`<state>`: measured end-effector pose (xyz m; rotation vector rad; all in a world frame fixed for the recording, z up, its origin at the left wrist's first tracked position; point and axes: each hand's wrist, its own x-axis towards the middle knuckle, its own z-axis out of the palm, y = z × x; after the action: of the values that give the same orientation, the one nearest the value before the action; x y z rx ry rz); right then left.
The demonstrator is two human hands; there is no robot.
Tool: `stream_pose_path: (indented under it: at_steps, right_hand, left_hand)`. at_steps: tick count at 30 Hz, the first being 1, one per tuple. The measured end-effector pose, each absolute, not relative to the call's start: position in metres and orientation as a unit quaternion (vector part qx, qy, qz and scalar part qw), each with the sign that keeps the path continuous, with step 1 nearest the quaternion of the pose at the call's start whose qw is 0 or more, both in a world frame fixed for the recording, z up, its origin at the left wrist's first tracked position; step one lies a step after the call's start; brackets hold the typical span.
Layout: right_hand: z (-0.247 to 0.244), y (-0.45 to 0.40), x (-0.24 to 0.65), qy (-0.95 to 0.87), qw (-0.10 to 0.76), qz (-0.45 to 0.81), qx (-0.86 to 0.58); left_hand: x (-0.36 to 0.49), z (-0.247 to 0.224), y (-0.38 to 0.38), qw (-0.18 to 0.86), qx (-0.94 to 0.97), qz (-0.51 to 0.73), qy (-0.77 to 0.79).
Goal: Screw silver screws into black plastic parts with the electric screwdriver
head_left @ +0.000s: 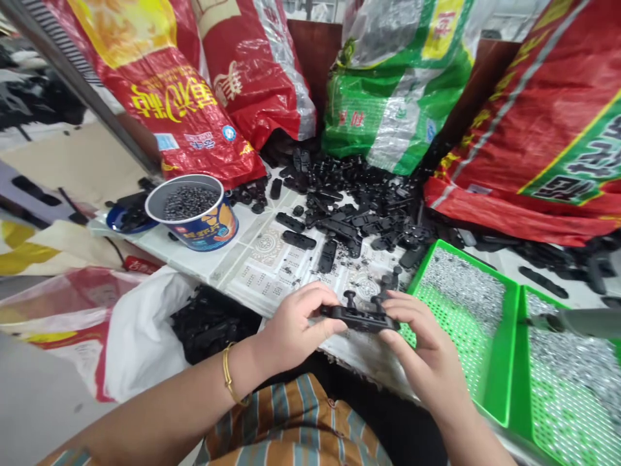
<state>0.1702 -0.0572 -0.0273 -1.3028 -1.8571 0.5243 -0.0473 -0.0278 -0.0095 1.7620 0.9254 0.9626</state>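
Between my two hands, just above the table's front edge, is a long black plastic part [361,318] with small knob-like pieces standing up from it. My left hand [305,320] pinches its left end between thumb and fingers. At the other end, my right hand [422,336] grips with thumb below and fingers above. Beyond the hands, a heap of loose black plastic parts [349,223] spreads over the patterned table top [264,275]. Tiny dark bits lie scattered near the held part.
Green perforated trays [512,362] of small silvery metal pieces stand at right, with a grey tool [582,321] over one. A blue tub [206,226] of small dark pieces sits left. Red bags [194,123] and a green bag [383,110] line the back. A white sack [145,330] hangs below left.
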Motion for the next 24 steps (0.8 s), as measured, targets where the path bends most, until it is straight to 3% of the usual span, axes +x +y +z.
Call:
stream_pose_path:
  at_steps: [8,16,24]
  right_hand:
    - [-0.025,-0.059,0.163,-0.773,0.412,0.135,-0.464]
    - [-0.021,-0.058,0.164,-0.756,0.394,0.240,-0.464]
    - [-0.016,-0.055,0.163,-0.728,0.356,0.342,-0.475]
  left_hand:
    - [-0.057,-0.011,-0.027,0.439,0.729,0.369,0.374]
    - [-0.059,-0.009,-0.024,0.416,0.769,0.351,0.333]
    - [-0.047,-0.018,-0.035,0.562,0.634,0.340,0.408]
